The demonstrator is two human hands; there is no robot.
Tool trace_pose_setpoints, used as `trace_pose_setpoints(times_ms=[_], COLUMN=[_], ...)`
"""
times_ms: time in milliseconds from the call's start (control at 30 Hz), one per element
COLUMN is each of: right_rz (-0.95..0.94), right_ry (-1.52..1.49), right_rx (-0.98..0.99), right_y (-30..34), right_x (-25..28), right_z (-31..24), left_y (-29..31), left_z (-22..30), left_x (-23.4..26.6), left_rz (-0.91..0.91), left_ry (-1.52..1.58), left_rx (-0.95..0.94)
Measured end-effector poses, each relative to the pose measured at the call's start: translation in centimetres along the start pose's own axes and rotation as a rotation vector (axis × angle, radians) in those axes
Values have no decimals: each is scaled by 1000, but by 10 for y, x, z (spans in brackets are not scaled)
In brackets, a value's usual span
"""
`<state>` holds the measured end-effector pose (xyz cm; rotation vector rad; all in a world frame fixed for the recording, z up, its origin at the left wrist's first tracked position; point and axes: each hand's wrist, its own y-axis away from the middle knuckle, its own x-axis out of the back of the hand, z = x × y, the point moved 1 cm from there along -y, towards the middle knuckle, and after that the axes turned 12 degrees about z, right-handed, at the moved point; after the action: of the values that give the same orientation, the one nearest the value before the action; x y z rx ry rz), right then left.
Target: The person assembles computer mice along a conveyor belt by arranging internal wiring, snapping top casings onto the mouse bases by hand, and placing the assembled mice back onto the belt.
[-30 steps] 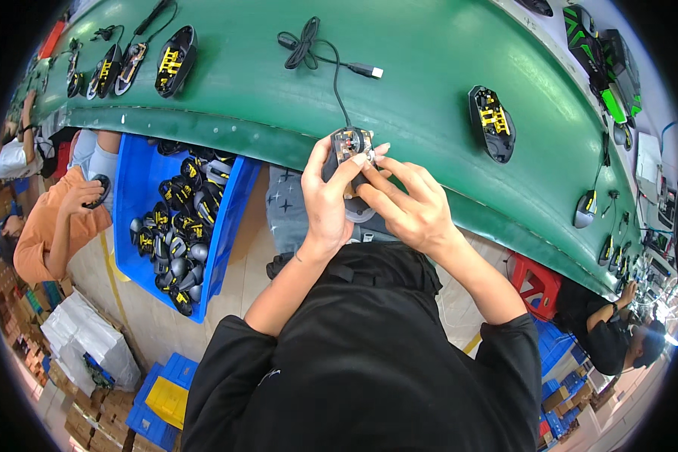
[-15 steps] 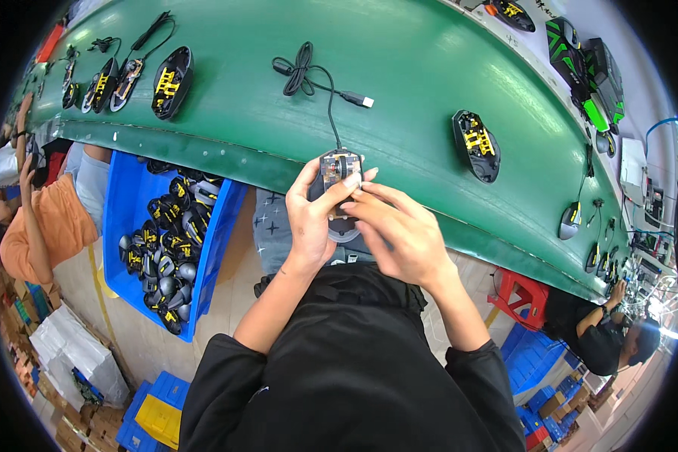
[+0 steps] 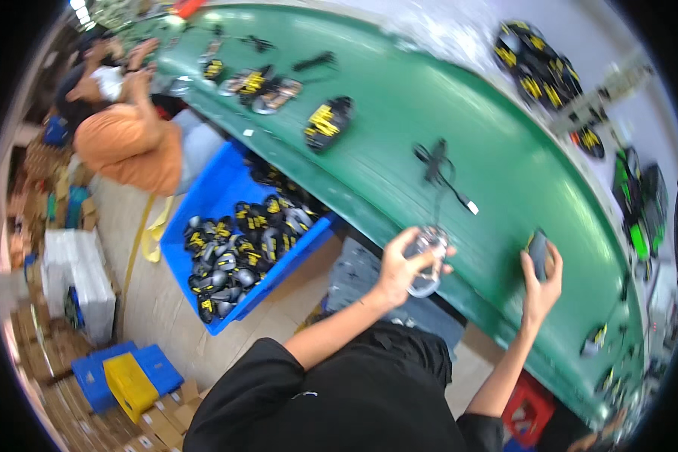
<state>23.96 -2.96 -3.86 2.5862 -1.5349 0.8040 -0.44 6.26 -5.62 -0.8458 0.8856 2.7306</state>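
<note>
My left hand grips an opened computer mouse base with its circuit board exposed, held at the near edge of the green bench. A black cable runs from the base to a bundled coil on the bench, its USB plug lying to the right. Farther right, my right hand is closed around a dark grey mouse top shell, fingers along both sides. A little yellow shows at the shell's left edge. Motion blur hides finer detail on both parts.
Left of me, a blue bin holds many black, grey and yellow mouse shells. Another shell and wired mouse bases lie along the green bench. A person in orange sits at far left. A red stool stands lower right.
My right hand has left the mouse base, moved right and taken hold of the shell on the bench. My left hand keeps the base. The whole view has swung, shifting the scene.
</note>
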Motion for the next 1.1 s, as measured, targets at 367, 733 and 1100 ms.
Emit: trace_pose_setpoints(times_ms=[367, 733, 1100], right_rz=[194, 132, -43], right_ry=[124, 27, -363], right_rx=[-152, 49, 117], right_y=[9, 35, 112], right_x=[-13, -59, -79], right_z=[25, -25, -97], left_y=[3, 3, 15], left_z=[11, 12, 15], left_x=[4, -7, -13], left_rz=[-37, -11, -27], left_ry=[10, -77, -162], left_rx=[0, -83, -219])
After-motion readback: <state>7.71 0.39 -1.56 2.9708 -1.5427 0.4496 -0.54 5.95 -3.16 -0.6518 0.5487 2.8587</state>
